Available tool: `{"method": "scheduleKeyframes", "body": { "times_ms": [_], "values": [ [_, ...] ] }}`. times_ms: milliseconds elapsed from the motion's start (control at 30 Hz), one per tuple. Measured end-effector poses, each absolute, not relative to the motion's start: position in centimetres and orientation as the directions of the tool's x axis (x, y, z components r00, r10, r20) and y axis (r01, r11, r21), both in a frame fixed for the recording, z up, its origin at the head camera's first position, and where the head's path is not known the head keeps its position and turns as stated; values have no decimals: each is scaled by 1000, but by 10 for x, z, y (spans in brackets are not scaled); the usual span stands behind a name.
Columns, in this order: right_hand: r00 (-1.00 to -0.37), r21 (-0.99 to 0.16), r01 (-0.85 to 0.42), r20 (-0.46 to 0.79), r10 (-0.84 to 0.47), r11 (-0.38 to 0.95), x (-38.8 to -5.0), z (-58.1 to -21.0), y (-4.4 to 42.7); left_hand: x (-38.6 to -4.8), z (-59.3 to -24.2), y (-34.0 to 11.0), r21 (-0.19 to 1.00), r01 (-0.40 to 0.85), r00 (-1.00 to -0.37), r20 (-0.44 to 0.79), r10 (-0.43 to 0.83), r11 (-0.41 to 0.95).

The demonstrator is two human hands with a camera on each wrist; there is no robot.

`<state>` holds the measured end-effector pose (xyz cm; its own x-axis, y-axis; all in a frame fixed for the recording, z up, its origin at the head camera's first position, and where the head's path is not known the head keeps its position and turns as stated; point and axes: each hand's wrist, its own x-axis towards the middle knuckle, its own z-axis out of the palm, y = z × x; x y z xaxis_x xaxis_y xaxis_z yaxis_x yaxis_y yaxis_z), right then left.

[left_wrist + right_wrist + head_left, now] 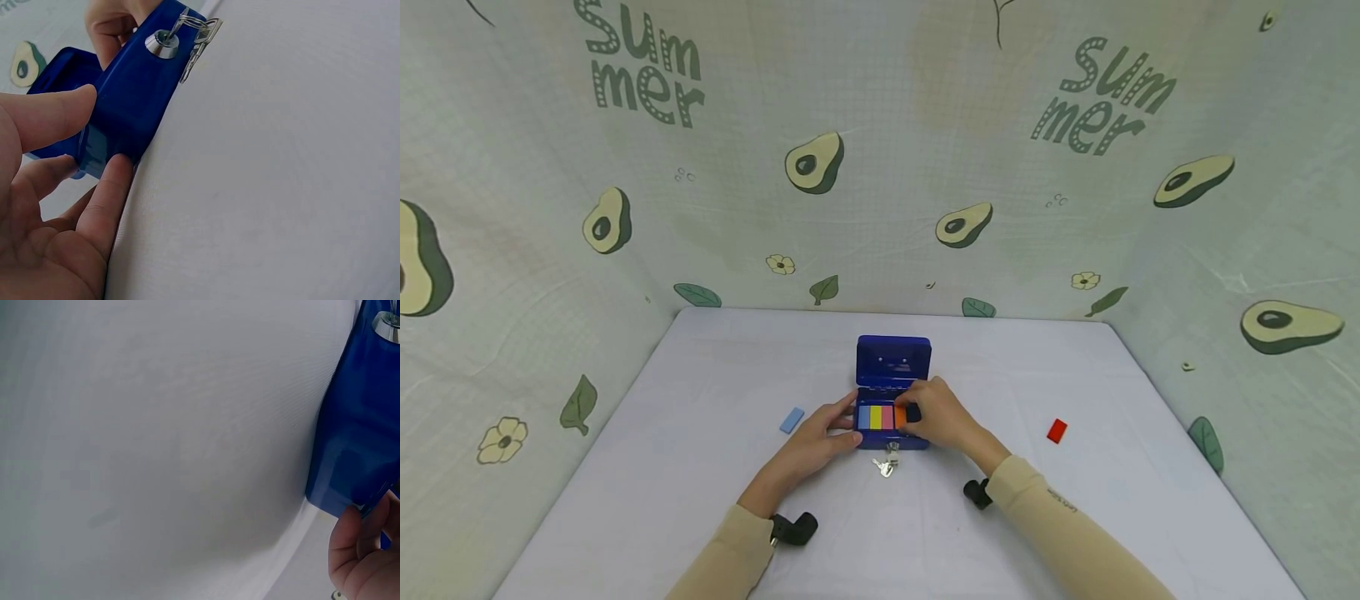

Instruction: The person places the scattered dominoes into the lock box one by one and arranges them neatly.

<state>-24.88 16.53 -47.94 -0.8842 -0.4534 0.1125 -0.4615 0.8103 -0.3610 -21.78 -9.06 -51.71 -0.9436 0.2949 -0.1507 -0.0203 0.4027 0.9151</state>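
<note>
A dark blue cash box (893, 360) stands with its lid raised at the middle of the table. Inside it, blue, yellow (876, 417) and pink blocks (887, 417) lie side by side. My left hand (817, 439) holds the box's left side, thumb at the front corner; in the left wrist view its fingers (107, 200) touch the box's wall. My right hand (942, 417) reaches over the box's right part and pinches an orange block (900, 417) beside the pink one. The right wrist view shows its fingertips at the box's rim, with the block out of sight.
Keys (883, 468) hang from the lock (162, 44) on the box's front. A light blue block (792, 420) lies on the white table (737, 358) to the left, and a red block (1057, 431) to the right. Printed cloth (880, 167) surrounds the table.
</note>
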Motion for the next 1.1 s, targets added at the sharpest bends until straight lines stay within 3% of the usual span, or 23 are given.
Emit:
{"method": "scheduleKeyframes", "body": {
  "times_ms": [1100],
  "values": [
    [-886, -344, -455, 87, -455, 821, -247, -479, 166, -218, -514, -90, 916, -13, -943, -145, 301, 400]
  ]
}}
